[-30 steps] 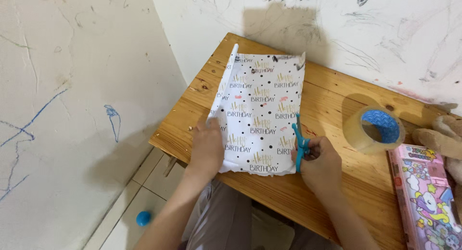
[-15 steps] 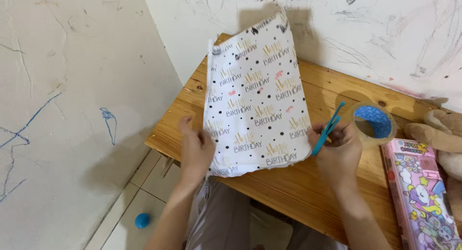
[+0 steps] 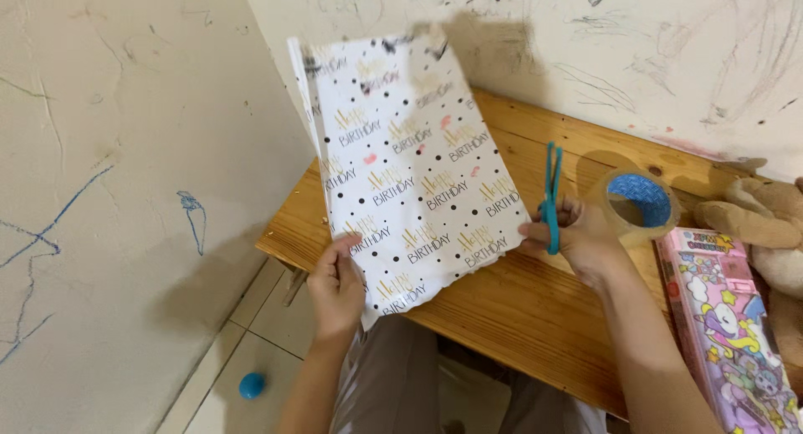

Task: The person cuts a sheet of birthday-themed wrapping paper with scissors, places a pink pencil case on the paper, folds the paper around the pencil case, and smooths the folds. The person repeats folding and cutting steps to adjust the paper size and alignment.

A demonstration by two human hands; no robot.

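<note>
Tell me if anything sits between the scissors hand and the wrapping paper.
Nothing visible does. The right hand holds the blue scissors just beside the right edge of the wrapping paper, which the left hand lifts by its lower corner. The tape roll lies on the hand's far side, on the wooden table.

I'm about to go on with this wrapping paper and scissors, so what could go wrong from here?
The wrapping paper is lifted off the wooden table, pinched only at its lower corner by the left hand; it might flop or crease. The right hand holds the blue scissors upright, blades up, near the paper's edge, so they could snag it. The tape roll sits just behind that hand and might get knocked.
</note>
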